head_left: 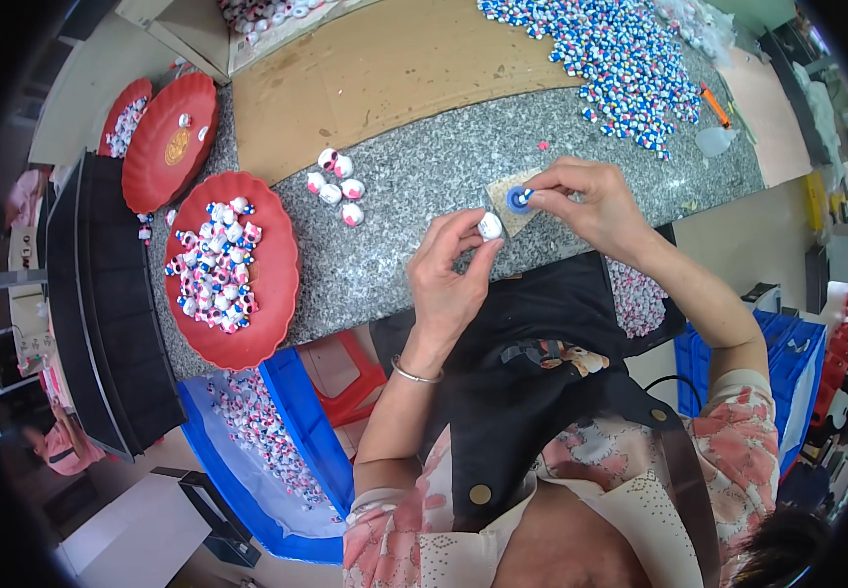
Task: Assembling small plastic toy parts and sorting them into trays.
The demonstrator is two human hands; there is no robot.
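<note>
Between the thumb and fingers of my left hand [446,276] is a small white rounded figurine head [489,226], held just off the near edge of the speckled stone worktop. My right hand [595,204] pinches a tiny blue-and-white figurine part [529,197]. That part is at a small round blue dish [515,200]; whether it touches the dish I cannot tell. Under the dish lies a small tan board [504,186]. Left of my hands, several white-and-pink heads [349,189] sit loosely grouped on the stone.
A scalloped red plate [284,299] heaped with figurines stands at the left, with another red plate [154,176] behind it. Blue-and-white parts [605,69] spread across the far right, near an orange-handled tool [716,106]. Cardboard [375,73] covers the back. Blue crates [291,412] stand below the worktop.
</note>
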